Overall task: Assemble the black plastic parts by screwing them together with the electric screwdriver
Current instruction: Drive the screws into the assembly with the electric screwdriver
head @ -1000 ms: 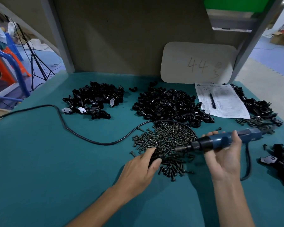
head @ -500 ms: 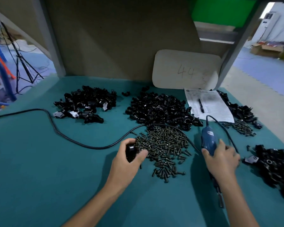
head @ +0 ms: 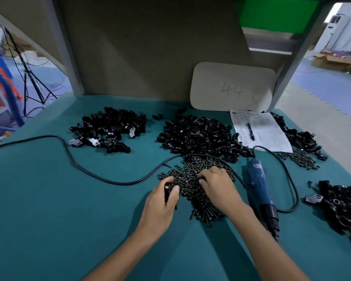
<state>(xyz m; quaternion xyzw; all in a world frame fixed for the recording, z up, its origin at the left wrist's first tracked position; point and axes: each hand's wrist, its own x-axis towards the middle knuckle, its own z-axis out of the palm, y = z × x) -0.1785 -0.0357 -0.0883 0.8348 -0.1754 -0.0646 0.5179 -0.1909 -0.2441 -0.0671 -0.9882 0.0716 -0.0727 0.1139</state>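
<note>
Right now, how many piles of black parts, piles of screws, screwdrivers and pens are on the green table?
Piles of black parts: 4
Piles of screws: 2
Electric screwdriver: 1
Pen: 1
Total: 8

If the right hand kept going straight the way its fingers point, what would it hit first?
More screws: the right hand rests on the screw pile. Past those, probably the black cable, then the middle heap of black parts, though depth is hard to judge.
</note>
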